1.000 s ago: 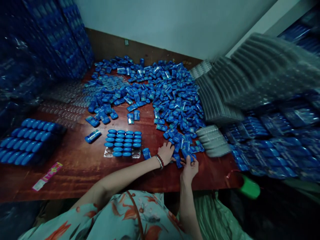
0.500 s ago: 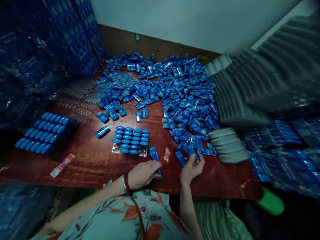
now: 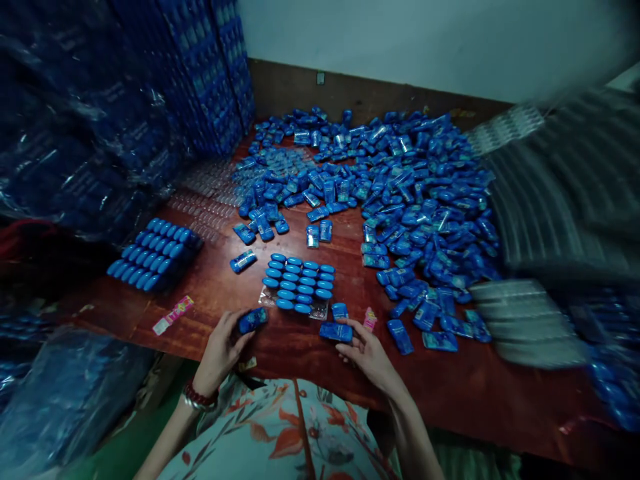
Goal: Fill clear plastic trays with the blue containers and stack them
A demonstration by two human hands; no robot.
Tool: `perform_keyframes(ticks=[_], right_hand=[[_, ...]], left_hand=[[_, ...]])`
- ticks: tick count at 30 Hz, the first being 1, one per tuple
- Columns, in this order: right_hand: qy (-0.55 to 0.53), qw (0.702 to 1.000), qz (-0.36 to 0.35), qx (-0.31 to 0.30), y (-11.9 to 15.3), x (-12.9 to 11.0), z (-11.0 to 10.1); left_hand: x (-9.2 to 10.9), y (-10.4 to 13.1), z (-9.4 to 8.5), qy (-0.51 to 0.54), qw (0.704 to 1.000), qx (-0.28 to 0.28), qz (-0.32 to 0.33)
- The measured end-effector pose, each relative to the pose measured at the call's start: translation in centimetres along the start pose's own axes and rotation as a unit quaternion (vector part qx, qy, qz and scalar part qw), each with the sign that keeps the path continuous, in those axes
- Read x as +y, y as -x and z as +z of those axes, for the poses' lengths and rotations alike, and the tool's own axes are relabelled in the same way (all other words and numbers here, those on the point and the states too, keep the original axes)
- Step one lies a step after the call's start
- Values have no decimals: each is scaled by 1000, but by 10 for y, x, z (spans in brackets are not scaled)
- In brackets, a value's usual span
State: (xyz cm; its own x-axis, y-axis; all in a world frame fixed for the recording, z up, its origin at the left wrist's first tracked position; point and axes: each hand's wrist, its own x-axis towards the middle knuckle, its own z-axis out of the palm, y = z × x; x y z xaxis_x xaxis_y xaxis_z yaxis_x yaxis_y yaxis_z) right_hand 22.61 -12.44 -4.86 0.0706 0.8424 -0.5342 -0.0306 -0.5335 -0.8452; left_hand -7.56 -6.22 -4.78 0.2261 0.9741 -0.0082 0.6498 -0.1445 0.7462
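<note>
My left hand (image 3: 224, 348) grips a small blue packet (image 3: 253, 321) between thumb and fingers, left of and below a tray of blue oval pieces (image 3: 299, 283). Another blue packet (image 3: 335, 331), lying crosswise, is held by my right hand (image 3: 364, 352) at its right end. Just behind that packet lies one more blue packet (image 3: 340, 311), partly covered. The oval pieces stand in rows on clear plastic, which shows at the front corners. A single packet (image 3: 243, 261) rests left of the tray.
A big heap of blue packets (image 3: 425, 200) covers the table's back and right. Filled blue rows (image 3: 153, 257) and a pink wrapper (image 3: 173, 315) are at left, with clear trays (image 3: 207, 193) behind. Stacked grey trays (image 3: 530, 327) stand right; wrapped blue stacks (image 3: 200, 80) rise back left.
My left hand has moved left with a packet now in it. My right hand has left the heap's front edge, bringing a packet toward the middle. The view has turned, shifting the scene rightward.
</note>
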Motion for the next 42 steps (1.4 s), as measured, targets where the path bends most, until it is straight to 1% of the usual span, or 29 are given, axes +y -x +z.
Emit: perform_keyframes(ticks=[2, 3, 6, 8, 10, 12, 14, 16, 17, 18, 20, 21, 23, 24, 25, 26, 27, 29, 30, 31, 32, 33, 34, 36, 37, 39, 41, 42], right_hand=[[75, 996, -32, 38, 1, 1, -3], [122, 989, -62, 64, 1, 0, -4], [235, 949, -176, 117, 2, -6, -3], [278, 926, -226, 120, 2, -9, -1], [318, 908, -247, 114, 3, -8, 0], [380, 879, -268, 103, 6, -2, 2], [461, 832, -294, 92, 12, 8, 4], [527, 789, -303, 84, 19, 19, 5], [547, 777, -300, 84, 23, 24, 6], [558, 772, -294, 85, 25, 28, 6], [555, 773, -292, 97, 27, 34, 4], [543, 778, -296, 116, 26, 35, 3], [501, 794, -292, 182, 21, 31, 2], [479, 803, -279, 218, 17, 27, 2], [463, 810, -258, 252, 12, 21, 3], [458, 814, -231, 273, 6, 14, 4], [467, 815, -203, 277, 0, 6, 7], [514, 809, -150, 243, -11, -11, 11], [539, 805, -129, 211, -16, -19, 13], [558, 803, -115, 174, -21, -26, 13], [570, 803, -107, 138, -25, -33, 12], [572, 807, -101, 110, -27, -37, 9], [566, 813, -98, 96, -29, -41, 5], [529, 835, -105, 108, -29, -43, -8], [498, 850, -118, 128, -27, -43, -15], [411, 883, -157, 166, -21, -40, -24], [315, 911, -201, 175, -15, -36, -24], [276, 919, -222, 173, -14, -34, -19]], left_hand=[[-3, 1, 2, -22, 1000, 8, 17], [-4, 1, 2, -33, 999, 6, 27], [-3, 3, 0, -51, 997, -11, 52], [-1, 4, -1, -56, 997, -5, 58], [0, 3, -1, -56, 997, 13, 54], [1, 4, 2, -45, 998, 22, 49], [2, 8, 8, -26, 998, 13, 48], [2, 14, 16, -17, 998, -10, 57], [1, 18, 20, -22, 997, -21, 67], [1, 21, 24, -35, 996, -31, 78], [0, 28, 29, -76, 991, -49, 101], [-1, 30, 30, -97, 988, -56, 110], [-1, 30, 28, -125, 982, -67, 124], [-2, 28, 26, -129, 981, -64, 128], [-2, 23, 23, -128, 982, -49, 129], [-3, 15, 19, -124, 984, -25, 125], [-4, 4, 15, -120, 986, 9, 115], [-11, -25, 6, -112, 986, 86, 85], [-16, -43, 2, -113, 984, 117, 66], [-21, -61, -1, -122, 982, 137, 46], [-27, -78, -4, -140, 979, 147, 27], [-33, -94, -5, -158, 977, 144, 12], [-39, -107, -6, -171, 976, 138, 2], [-47, -122, -7, -173, 977, 127, -5], [-49, -123, -6, -157, 979, 128, -4], [-49, -115, -7, -86, 988, 132, -9], [-44, -98, -9, 15, 990, 141, -26], [-40, -87, -10, 65, 986, 150, -36]])
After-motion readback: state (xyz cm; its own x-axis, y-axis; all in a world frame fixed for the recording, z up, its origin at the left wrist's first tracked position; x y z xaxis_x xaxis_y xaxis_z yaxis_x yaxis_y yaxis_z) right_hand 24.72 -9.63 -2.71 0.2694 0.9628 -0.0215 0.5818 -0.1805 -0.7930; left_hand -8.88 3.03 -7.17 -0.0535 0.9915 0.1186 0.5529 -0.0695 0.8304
